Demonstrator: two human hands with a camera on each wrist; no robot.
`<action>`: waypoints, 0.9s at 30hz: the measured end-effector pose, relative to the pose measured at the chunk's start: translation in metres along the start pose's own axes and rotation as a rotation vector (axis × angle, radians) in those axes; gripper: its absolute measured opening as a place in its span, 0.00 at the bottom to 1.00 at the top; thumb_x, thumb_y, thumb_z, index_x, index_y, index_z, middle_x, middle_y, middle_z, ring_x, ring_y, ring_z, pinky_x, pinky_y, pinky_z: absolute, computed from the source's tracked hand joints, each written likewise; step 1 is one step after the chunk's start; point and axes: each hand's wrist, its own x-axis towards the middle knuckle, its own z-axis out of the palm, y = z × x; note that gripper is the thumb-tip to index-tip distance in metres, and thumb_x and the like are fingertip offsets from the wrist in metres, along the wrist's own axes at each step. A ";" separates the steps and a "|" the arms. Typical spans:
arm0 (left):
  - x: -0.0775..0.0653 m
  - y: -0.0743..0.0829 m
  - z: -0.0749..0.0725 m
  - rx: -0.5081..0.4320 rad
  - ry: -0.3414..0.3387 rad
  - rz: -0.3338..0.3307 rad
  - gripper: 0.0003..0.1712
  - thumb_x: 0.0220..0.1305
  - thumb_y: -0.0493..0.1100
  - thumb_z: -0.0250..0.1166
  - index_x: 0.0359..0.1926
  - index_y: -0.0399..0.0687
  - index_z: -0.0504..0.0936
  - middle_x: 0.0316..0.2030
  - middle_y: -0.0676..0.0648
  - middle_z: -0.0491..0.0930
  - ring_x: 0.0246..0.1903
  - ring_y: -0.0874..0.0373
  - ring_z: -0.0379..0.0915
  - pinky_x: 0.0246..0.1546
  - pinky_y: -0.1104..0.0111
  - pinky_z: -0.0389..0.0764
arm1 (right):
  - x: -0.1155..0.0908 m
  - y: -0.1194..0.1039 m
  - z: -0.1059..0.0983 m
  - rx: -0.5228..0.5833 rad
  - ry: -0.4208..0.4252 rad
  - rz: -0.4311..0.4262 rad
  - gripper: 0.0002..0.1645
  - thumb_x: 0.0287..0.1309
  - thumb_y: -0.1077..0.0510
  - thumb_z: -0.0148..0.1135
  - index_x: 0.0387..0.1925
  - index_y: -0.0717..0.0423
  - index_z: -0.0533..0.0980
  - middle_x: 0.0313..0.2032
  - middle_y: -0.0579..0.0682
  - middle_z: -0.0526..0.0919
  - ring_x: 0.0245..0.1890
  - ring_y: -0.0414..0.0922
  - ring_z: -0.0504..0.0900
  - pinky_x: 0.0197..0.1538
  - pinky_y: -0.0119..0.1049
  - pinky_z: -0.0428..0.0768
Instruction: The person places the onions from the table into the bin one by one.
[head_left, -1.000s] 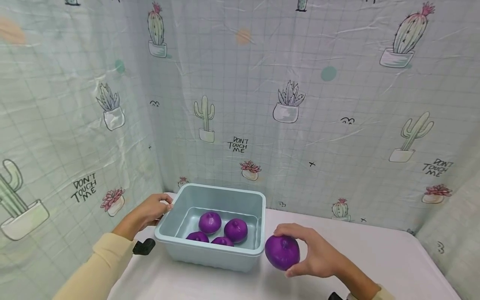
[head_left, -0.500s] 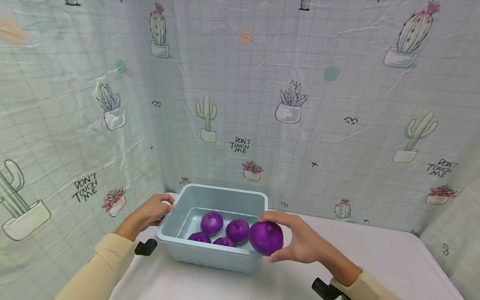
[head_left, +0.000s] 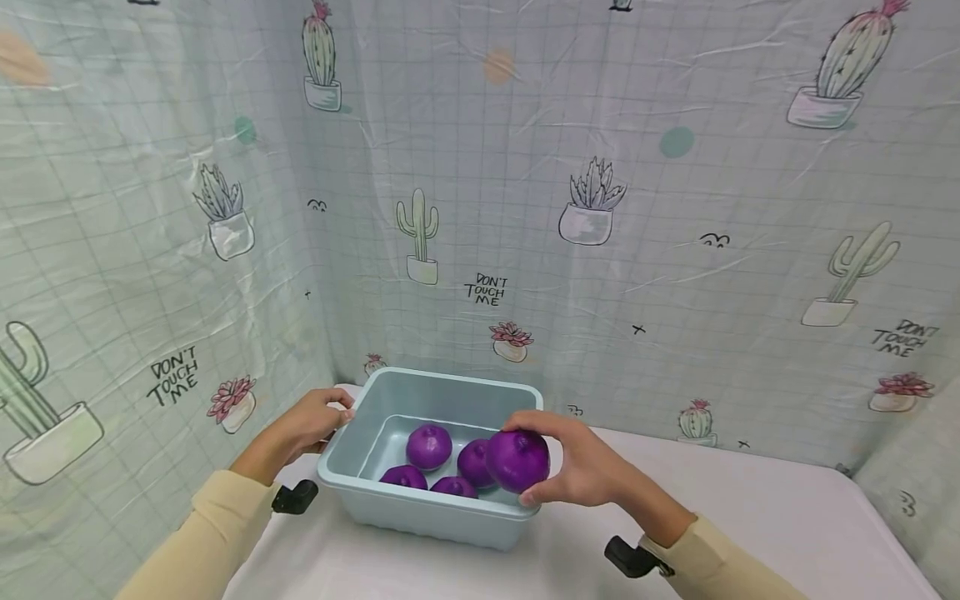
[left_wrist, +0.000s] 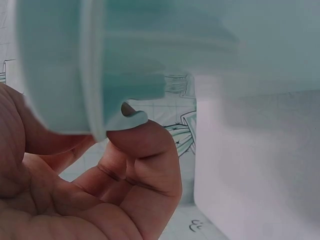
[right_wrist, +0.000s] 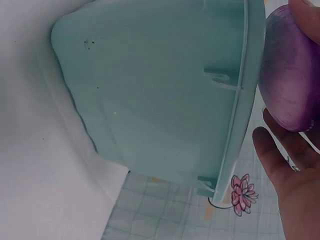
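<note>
My right hand [head_left: 581,462] holds a round, glossy purple onion [head_left: 517,461] above the right end of a pale blue plastic basin [head_left: 435,518]. Thumb and fingers span the onion, which overlaps the rim in the head view. Inside the basin lie several more purple onions [head_left: 429,447], some partly hidden by its front wall. On the basin's left rim, my left hand [head_left: 311,421] pinches the edge. The left wrist view shows its thumb and curled fingers [left_wrist: 155,170] at the lip. Seen from the right wrist, the held onion [right_wrist: 287,75] is beside the rim.
The basin stands on a white table [head_left: 675,517]. Behind and to the left hangs a gridded curtain [head_left: 510,208] with cactus prints. Black wrist cameras [head_left: 630,557] are strapped at both sleeves.
My right hand has carried the onion left and up, from beside the basin to over its right end. My left hand keeps its grip on the rim.
</note>
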 end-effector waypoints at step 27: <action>-0.002 0.002 -0.002 0.004 -0.010 0.008 0.12 0.78 0.37 0.53 0.56 0.37 0.75 0.50 0.36 0.79 0.42 0.49 0.80 0.38 0.59 0.85 | 0.036 0.005 0.014 -0.181 -0.175 0.114 0.44 0.39 0.52 0.86 0.62 0.43 0.77 0.58 0.41 0.84 0.57 0.42 0.82 0.60 0.43 0.82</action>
